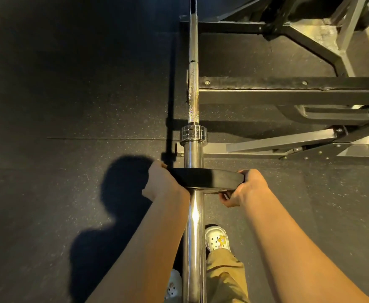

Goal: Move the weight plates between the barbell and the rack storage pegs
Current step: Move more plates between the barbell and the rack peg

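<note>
A chrome barbell (194, 226) runs from the bottom of the view straight away from me, its sleeve ending at a ridged collar (193, 134). A black weight plate (207, 178) sits on the sleeve, seen edge-on, a short way before the collar. My left hand (165, 182) grips the plate's left rim. My right hand (245, 188) grips its right rim, fingers curled under the edge. No storage pegs are visible.
A black steel rack frame (288, 92) lies to the right of the bar, with angled braces (277, 143) near the collar. Dark speckled rubber floor (69, 95) stretches to the left. My white shoes (217, 238) and khaki trousers stand under the bar.
</note>
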`<state>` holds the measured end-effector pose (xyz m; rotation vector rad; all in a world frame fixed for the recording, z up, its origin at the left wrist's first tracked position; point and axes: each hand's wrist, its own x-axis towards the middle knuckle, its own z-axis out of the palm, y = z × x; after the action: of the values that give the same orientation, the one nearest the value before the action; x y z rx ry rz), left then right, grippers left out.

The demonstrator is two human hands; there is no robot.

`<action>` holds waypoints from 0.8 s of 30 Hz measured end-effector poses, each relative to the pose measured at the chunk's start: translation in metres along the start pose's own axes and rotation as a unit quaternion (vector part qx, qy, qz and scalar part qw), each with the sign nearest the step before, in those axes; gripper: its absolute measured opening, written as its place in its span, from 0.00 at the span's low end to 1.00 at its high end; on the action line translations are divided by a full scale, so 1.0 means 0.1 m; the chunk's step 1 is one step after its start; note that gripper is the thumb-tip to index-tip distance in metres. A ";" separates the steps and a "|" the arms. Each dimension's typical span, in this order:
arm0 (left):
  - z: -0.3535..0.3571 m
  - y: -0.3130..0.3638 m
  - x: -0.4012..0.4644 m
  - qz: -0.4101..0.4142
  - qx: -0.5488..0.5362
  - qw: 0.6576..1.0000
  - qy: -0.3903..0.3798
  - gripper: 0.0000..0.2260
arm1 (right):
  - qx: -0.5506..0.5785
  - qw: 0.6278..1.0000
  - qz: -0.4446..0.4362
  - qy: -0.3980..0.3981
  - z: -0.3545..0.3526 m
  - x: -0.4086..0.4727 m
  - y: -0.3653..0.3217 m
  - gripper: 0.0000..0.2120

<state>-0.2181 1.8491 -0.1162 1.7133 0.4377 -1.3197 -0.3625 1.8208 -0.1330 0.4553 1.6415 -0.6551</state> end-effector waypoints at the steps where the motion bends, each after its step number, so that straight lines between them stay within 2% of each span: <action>1: 0.00 0.00 -0.01 -0.006 -0.001 1.000 0.009 0.17 | 0.006 1.000 -0.002 0.011 0.01 -0.02 0.00 0.07; 5: -0.03 0.07 0.02 -0.020 0.009 1.000 -0.014 0.14 | 0.023 0.998 -0.026 0.047 0.07 -0.09 0.06 0.06; 7: -0.09 0.14 0.11 -0.049 0.009 0.998 -0.037 0.13 | 0.034 0.994 -0.073 0.075 0.13 -0.10 0.11 0.12; 9: -0.16 0.22 0.21 -0.100 -0.032 0.993 -0.051 0.07 | 0.056 0.983 -0.141 0.105 0.26 -0.17 0.17 0.16; 10: -0.18 0.25 0.26 -0.124 -0.056 0.989 -0.059 0.07 | 0.064 0.976 -0.168 0.122 0.34 -0.21 0.19 0.18; 13: -0.24 0.29 0.40 -0.177 -0.092 0.976 -0.084 0.16 | 0.033 0.961 -0.214 0.171 0.47 -0.21 0.22 0.21; 16: -0.23 0.31 0.39 -0.179 -0.097 0.976 -0.081 0.16 | 0.025 0.961 -0.209 0.179 0.50 -0.18 0.19 0.21; 19: -0.20 0.30 0.33 -0.164 -0.095 0.980 -0.067 0.09 | 0.026 0.966 -0.196 0.164 0.46 -0.20 0.17 0.20; 24: -0.02 0.23 0.07 -0.111 -0.110 0.987 -0.022 0.06 | 0.037 0.988 -0.120 0.094 0.33 -0.18 -0.01 0.13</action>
<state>-0.1982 1.8367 -0.1122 1.4805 0.7373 -1.4062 -0.3352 1.8002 -0.1184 0.3849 1.8731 -0.8771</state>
